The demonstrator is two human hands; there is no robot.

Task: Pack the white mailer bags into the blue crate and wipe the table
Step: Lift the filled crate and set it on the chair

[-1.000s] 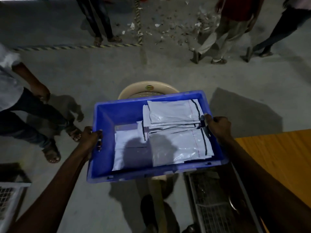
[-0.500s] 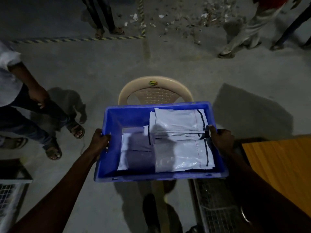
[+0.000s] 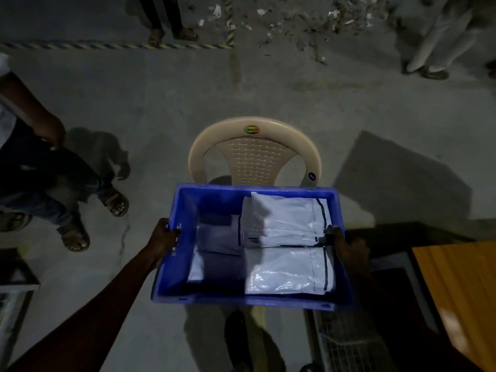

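The blue crate (image 3: 185,202) is in front of me at the lower middle, in the air or on the chair seat, I cannot tell which. My left hand (image 3: 163,237) grips its left rim and my right hand (image 3: 346,248) grips its right rim. Several white mailer bags (image 3: 287,269) with black sealing strips lie flat inside, stacked toward the right side; my shadow darkens the left ones. The orange wooden table (image 3: 461,285) shows at the right edge, beside the crate.
A beige plastic chair (image 3: 255,146) stands just beyond the crate. A person in sandals (image 3: 112,202) stands at the left, others at the top. Wire racks (image 3: 346,342) sit low on the right and left. Litter is scattered on the concrete floor at the top.
The crate, held in both hands, has come lower and nearer to me in view, uncovering more of the chair's back. The people at the top right have shifted away.
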